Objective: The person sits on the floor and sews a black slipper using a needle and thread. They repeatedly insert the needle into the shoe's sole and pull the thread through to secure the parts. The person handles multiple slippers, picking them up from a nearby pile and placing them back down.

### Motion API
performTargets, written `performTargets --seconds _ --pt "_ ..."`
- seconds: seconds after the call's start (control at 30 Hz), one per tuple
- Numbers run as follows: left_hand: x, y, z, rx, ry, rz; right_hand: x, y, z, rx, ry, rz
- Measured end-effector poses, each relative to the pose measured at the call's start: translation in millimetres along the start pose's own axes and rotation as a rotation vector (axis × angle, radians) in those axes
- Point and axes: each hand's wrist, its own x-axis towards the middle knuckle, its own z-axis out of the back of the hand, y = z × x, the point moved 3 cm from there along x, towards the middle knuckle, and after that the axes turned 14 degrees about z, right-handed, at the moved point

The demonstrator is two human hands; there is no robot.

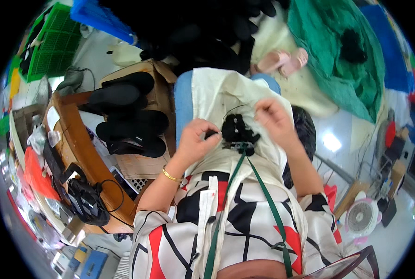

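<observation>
On the pale apron over my lap lies a clump of small black pieces with a few light specks. My left hand is just left of it, thumb and fingers pinched on a small dark piece. To the right and a little farther off, my right hand is raised with its fingers drawn together. It is slightly blurred, and whatever it may hold is too small to see. A thin black strand arcs up from the clump toward that hand. A green lanyard hangs down to the clump's near edge.
Black shoes sit on a cardboard box at my left, beside a wooden bench. A large dark pile lies ahead. Pink slippers and a green sack are ahead right; a small fan stands right.
</observation>
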Motion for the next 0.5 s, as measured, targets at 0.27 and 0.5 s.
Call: performTargets --seconds 0.27,0.5 --pt "-18.6 7.7 39.6 -0.147 -0.275 -0.094 3.9 18.7 -62.5 -0.341 0.275 0.078" --pt "-48.6 113.5 157.4 -0.852 -1.218 0.251 -5.0 -0.8 -54.4 -0.316 0.157 0.053"
